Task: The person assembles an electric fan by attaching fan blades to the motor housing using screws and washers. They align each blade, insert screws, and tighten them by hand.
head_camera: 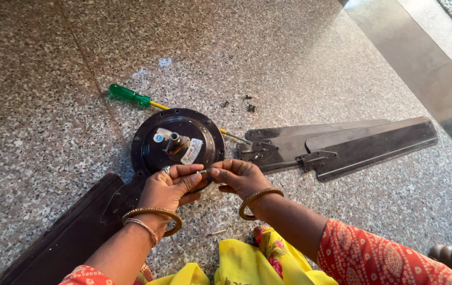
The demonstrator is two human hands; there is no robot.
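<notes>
- One dark fan blade (72, 227) lies at the far left on the speckled stone floor (35, 105), its bracket end tucked against the rim of the motor housing (178, 142); by how they lie, this blade looks joined or set in place, though I cannot tell whether it is fastened.
- A green-handled screwdriver (129, 96) rests on the floor behind the housing, its shaft running under or past the far rim (untouched by either hand).
- The round black motor housing sits face up in the middle, with its shaft and a white label showing.
- The left hand (170, 189) rests on the near rim of the housing, its grip pinched with thumb and forefinger on one end of a small screw (202, 171).
- The right hand (239, 177) meets it, fingertips pressed onto the other end of the same screw, just over the housing's edge.
- A few loose screws (247, 103) lie on the floor beyond the housing, so fastening work seems to remain.
- Two more blades (342, 145) lie overlapped at the right, well apart from the housing's rim and not attached; in my judgement the work is roughly a third along.
</notes>
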